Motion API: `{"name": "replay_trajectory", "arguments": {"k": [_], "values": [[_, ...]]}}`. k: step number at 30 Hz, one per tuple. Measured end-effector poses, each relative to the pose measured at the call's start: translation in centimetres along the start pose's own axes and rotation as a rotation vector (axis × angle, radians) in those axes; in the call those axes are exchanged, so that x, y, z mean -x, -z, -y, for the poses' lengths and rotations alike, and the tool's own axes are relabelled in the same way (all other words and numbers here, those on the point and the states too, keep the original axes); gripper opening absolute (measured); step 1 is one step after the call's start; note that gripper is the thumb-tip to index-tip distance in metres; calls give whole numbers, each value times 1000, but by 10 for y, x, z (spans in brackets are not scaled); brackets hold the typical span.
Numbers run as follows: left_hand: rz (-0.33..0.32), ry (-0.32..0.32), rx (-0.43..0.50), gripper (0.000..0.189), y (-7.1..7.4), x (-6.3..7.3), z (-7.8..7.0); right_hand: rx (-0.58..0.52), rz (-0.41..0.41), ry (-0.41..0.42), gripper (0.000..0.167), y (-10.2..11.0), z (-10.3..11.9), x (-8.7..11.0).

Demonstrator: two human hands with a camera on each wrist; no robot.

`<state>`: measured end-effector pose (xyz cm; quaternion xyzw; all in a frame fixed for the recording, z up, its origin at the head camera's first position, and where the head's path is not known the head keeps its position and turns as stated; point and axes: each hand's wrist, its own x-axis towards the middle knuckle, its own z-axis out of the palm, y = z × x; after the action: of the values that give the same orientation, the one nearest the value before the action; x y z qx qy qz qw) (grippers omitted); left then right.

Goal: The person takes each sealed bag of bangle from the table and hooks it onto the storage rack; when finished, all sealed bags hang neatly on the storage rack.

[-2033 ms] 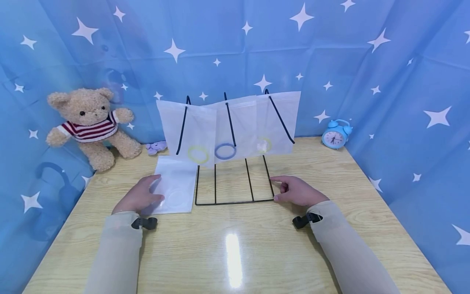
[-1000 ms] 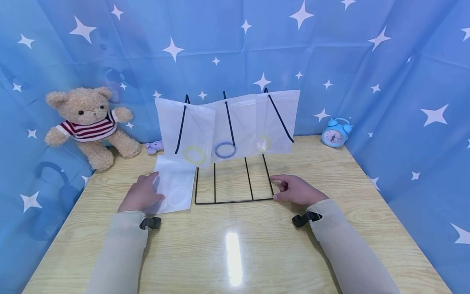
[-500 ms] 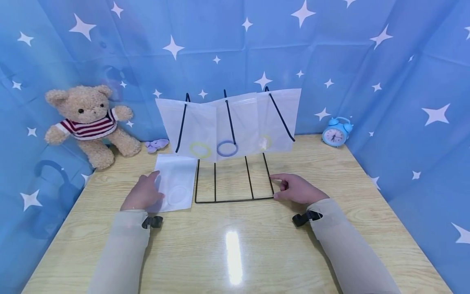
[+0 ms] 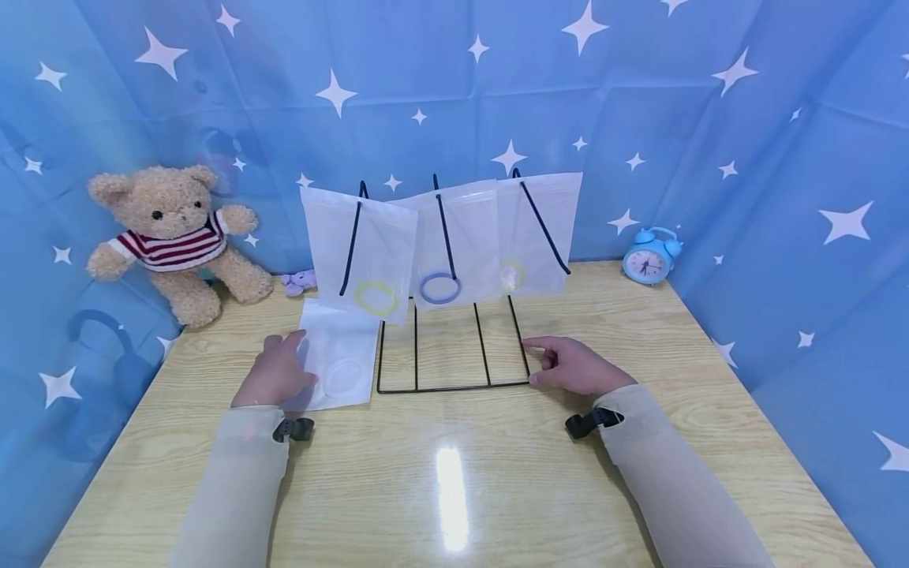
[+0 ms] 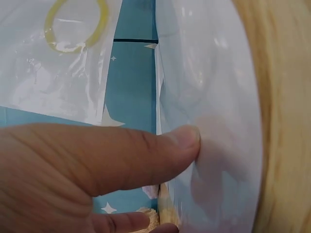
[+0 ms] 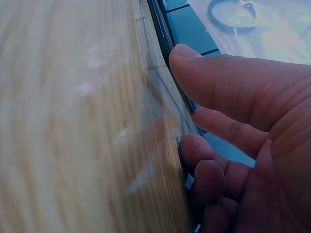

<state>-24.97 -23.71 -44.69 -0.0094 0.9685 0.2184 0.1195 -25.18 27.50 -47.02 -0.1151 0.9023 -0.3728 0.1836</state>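
Observation:
In the head view my left hand [image 4: 277, 372] rests at the left edge of a flat white zip bag [image 4: 355, 339], fingers and thumb spread. The left wrist view shows the thumb [image 5: 160, 153] pressing on that bag. A pale ring [image 4: 343, 378] shows through it. On the other side, my right hand [image 4: 578, 367] touches the side bar of a black wire display rack [image 4: 454, 389] with index finger and thumb, its other fingers curled. Three translucent bags hang from the rack's prongs, with a yellow ring [image 4: 376, 298], a blue ring [image 4: 440, 289] and a yellowish ring [image 4: 513, 276] inside.
A teddy bear [image 4: 166, 237] in a striped top sits at the back left, a small purple toy [image 4: 298, 282] beside it. A blue alarm clock [image 4: 649, 256] stands at the back right. Star-printed blue curtains border the wooden table [image 4: 540, 489].
My left hand has shifted slightly right at the flat bag, whose ring shows a little farther right. The left hanging bag sways. My right hand stays at the rack.

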Motion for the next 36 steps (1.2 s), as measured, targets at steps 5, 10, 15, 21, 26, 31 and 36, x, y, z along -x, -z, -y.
{"name": "replay_trajectory", "arguments": {"k": [5, 10, 15, 21, 26, 31, 36], "values": [[-18, 3, 15, 92, -1, 0, 1, 8, -3, -3, 70, 0, 0, 0], [-32, 13, 21, 91, -3, -1, 2, 7, -2, -4, 70, 0, 0, 0], [-20, 21, 29, 89, -3, -3, 2, 11, -2, -7, 70, 1, 1, 0], [-1, 46, 19, 88, -1, -2, 9, 9, 1, -11, 70, 1, 2, 0], [-1, 162, 85, 88, 5, 1, 14, 8, 3, -11, 70, 1, 2, 1], [13, 210, 147, 95, 9, 3, 14, 7, 0, -12, 70, 0, 1, 0], [32, 214, 189, 102, 10, 1, 16, 5, -4, -12, 70, 0, 1, 0]]}}
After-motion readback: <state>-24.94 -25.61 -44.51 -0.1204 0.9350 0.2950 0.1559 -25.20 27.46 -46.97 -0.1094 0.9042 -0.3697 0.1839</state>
